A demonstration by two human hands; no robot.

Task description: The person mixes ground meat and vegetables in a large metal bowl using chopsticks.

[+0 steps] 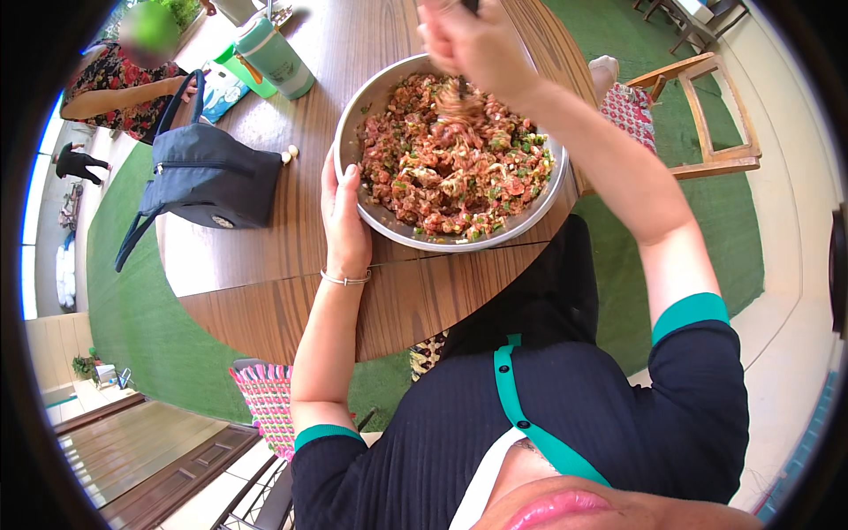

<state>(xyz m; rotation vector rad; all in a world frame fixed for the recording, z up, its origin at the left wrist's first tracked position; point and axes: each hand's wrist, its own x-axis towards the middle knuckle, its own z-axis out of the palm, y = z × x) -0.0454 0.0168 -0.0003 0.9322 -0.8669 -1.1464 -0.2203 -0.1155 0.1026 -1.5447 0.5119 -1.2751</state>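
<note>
A large metal bowl (457, 246) stands on the round wooden table (265, 298), holding minced meat (457, 165) mixed with chopped green pieces. My left hand (346, 218) holds the bowl's left side, thumb over the rim. Above the bowl's far right part, my right hand (474, 50) is closed around a dark-handled utensil (470, 6). The utensil's lower part reaches into the meat and is blurred; its kind cannot be told.
Left of the bowl are a dark blue fabric bag (215, 172), garlic cloves (289, 154), a green tumbler (277, 58) and a green container (245, 69). A person in a floral top (119, 93) stands at the far left. A wooden chair (702, 119) is at the right.
</note>
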